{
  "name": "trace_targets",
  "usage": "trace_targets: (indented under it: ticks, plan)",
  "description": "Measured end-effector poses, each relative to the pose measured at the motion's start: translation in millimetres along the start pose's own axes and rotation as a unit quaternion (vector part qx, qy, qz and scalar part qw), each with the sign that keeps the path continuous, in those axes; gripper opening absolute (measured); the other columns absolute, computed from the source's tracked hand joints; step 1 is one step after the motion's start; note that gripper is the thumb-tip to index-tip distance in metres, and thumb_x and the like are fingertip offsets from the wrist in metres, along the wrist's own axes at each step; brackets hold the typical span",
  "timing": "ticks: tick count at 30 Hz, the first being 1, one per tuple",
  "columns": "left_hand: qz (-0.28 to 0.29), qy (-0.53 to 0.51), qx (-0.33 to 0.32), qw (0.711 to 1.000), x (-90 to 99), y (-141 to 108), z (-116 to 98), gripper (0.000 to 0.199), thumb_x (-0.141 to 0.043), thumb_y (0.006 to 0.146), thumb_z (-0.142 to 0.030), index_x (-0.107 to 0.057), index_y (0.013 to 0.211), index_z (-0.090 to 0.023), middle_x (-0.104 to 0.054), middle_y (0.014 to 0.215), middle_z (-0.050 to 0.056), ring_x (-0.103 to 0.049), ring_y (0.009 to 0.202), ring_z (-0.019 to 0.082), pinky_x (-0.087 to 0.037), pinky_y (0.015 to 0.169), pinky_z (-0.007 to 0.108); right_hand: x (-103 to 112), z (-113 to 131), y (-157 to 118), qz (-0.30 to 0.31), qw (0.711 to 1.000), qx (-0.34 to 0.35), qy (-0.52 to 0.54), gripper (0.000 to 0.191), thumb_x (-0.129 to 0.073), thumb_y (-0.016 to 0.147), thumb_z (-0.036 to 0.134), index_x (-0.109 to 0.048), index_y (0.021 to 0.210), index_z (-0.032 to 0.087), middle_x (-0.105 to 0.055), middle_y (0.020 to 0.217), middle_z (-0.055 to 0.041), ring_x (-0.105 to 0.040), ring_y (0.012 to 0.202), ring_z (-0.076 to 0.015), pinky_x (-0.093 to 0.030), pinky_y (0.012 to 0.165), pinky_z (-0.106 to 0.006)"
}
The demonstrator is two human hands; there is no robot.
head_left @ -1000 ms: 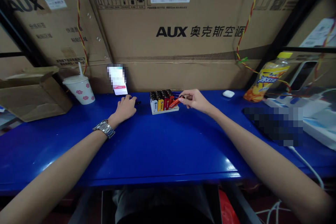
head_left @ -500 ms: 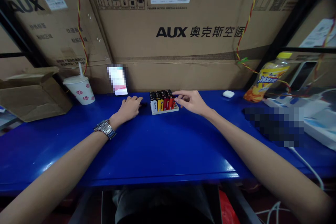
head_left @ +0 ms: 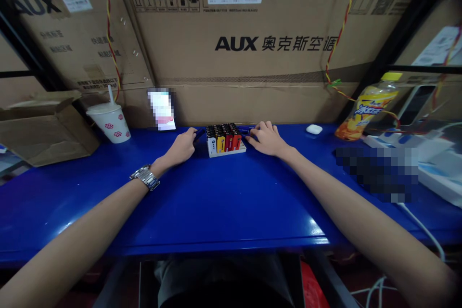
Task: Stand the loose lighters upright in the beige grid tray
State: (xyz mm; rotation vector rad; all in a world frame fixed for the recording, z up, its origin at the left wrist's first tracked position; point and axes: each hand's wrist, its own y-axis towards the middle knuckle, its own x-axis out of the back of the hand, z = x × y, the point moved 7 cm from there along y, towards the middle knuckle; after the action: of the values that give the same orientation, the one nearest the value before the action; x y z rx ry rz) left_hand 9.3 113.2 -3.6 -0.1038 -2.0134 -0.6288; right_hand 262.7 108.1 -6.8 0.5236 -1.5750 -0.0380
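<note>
Carton (head_left: 281, 70) stands behind left hand (head_left: 181, 147), pinching blue item (head_left: 200, 132), and right hand (head_left: 270, 139), grip unclear.

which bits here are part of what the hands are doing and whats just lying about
Part of the job, it seems:
lighters standing in the pale tray
dark blue item in the left hand
blue items by the right hand

Apparently just lying about:
paper cup
lit phone
drink bottle
small white case
</note>
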Motion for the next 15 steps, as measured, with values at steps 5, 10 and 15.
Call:
trace_targets:
  ticks: [5, 10, 15]
  plan:
    - [-0.033, -0.163, 0.046, 0.985, -2.0, -0.2, 3.6, 0.019, -0.034, 0.092, -0.025, -0.051, 0.098, -0.017, -0.062, 0.082, 0.006, -0.059, 0.067, 0.017, -0.045, 0.063, 0.030, -0.1, 5.7, 0.2, 0.018, 1.000, 0.001, 0.012, 0.040, -0.042, 0.090, 0.044, -0.058, 0.111, 0.014, -0.055, 0.113, -0.0172, -0.050, 0.106, -0.0330, -0.042, 0.082, -0.046]
    - [-0.060, -0.226, 0.064, 0.970, 0.0, -0.8, 5.8, 0.022, -0.037, 0.092, -0.035, -0.051, 0.088, -0.019, -0.060, 0.076, 0.004, -0.056, 0.063, 0.014, -0.045, 0.060, 0.028, -13.1, 12.9, 3.3, 0.084, 0.996, 0.026, 0.029, 0.039, -0.036, 0.094, 0.034, -0.052, 0.118, 0.009, -0.057, 0.112, -0.0214, -0.058, 0.099, -0.0309, -0.044, 0.081, -0.042]
    - [-0.107, -0.239, 0.074, 0.962, 14.6, -4.2, -1.6, 0.036, -0.041, 0.090, -0.051, -0.050, 0.074, -0.020, -0.056, 0.064, 0.001, -0.053, 0.054, 0.012, -0.042, 0.053, 0.026, -10.6, 17.6, 2.5, 0.098, 0.995, 0.027, 0.020, 0.030, -0.034, 0.090, 0.019, -0.056, 0.105, 0.006, -0.058, 0.104, -0.0246, -0.060, 0.091, -0.0296, -0.044, 0.078, -0.041]
